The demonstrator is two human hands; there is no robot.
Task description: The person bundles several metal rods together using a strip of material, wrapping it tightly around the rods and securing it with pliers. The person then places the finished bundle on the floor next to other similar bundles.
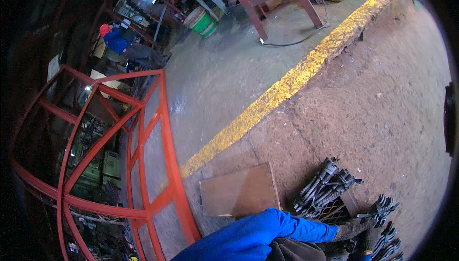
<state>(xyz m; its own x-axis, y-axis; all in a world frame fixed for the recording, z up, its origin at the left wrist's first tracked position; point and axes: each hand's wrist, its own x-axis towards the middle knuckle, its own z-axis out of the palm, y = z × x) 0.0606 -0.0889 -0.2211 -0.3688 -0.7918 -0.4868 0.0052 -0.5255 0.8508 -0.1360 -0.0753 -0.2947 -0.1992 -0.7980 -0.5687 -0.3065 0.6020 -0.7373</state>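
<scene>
My left hand (351,230), in a dark grey glove below a blue sleeve, reaches to the lower right. Its fingers close on the near end of a bundle of dark ribbed rods (381,210). Just below it is my right hand (368,241), also gloved, close to the same bundle; its fingers are too hidden to read. More tied bundles of ribbed rods (319,189) lie piled on a mesh-sided crate (351,203) left of my hands. Others (388,244) lie at the lower right edge.
A brown board (240,190) lies left of the bundles. A large red metal frame (167,132) stands at the left. A yellow-painted kerb (287,86) crosses the floor. Farther off are a red stand (258,7), a green-banded bucket (203,23) and a person in blue (114,41).
</scene>
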